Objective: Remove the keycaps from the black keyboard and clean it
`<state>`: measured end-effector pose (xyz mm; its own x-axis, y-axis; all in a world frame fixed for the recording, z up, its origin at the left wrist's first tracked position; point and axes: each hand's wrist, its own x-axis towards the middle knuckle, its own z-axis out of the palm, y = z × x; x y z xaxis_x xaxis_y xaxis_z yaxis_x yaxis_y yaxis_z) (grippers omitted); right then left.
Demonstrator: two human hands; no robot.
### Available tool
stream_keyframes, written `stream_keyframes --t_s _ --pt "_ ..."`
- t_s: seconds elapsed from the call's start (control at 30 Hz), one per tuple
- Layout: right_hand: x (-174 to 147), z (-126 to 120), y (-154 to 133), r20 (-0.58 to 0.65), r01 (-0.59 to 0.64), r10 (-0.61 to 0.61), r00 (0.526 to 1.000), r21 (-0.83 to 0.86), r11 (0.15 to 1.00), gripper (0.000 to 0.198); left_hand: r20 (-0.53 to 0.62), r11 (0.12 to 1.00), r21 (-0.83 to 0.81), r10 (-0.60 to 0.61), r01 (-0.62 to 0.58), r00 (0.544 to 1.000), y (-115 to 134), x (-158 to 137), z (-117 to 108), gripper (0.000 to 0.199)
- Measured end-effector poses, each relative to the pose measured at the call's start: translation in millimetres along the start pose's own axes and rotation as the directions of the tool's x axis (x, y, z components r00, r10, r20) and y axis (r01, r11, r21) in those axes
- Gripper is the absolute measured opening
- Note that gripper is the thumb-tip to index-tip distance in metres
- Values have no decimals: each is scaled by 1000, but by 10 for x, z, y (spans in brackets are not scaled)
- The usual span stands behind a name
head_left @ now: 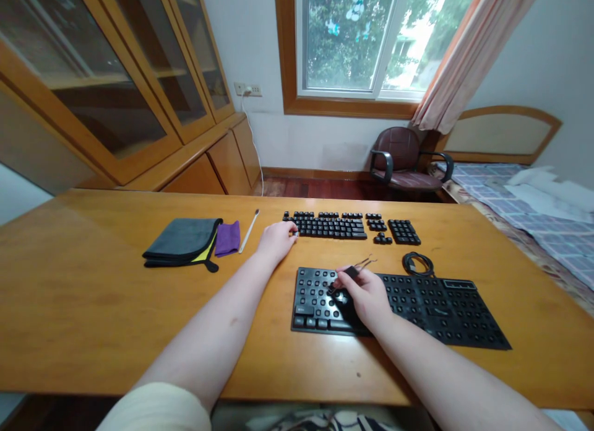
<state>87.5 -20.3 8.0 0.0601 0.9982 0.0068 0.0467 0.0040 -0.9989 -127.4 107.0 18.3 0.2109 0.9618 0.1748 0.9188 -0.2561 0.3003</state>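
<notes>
My left hand rests at the left end of the loose black keycaps set out in rows. Its thumb and fingertips are closed on a small keycap, partly hidden by the fingers. Closer to me, my right hand is above the black keyboard and grips a keycap puller. The puller's thin wire prongs point up and away from me. Most of the keyboard's key positions are bare, with a few keycaps at its front left. My right hand covers part of the board.
A folded grey cloth, a purple cloth and a thin brush-like stick lie left on the wooden desk. A coiled cable sits behind the keyboard. Beyond the desk are a chair and a bed.
</notes>
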Motion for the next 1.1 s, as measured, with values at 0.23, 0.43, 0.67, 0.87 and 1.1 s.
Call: stream_keyframes --t_s 0.23,0.43,0.67,0.87,1.1 --pt "-10 -19 13 20 25 -24 1000 -45 999 33 -15 1000 -13 -5 5 1000 -92 -117 223 15" --pt "-12 -20 12 30 47 -45 999 -66 997 31 -12 997 -21 -78 78 997 -108 -65 231 16" --pt "-19 -6 19 38 41 -38 999 -66 997 33 -9 995 -20 -98 98 995 -99 -32 276 18" --pt "-16 -16 60 52 40 -37 998 -66 997 34 -14 994 -22 -105 105 994 -65 -24 281 17" --pt "-5 -16 54 64 64 -58 996 -94 994 33 -7 994 -14 -109 109 994 -24 -24 270 18"
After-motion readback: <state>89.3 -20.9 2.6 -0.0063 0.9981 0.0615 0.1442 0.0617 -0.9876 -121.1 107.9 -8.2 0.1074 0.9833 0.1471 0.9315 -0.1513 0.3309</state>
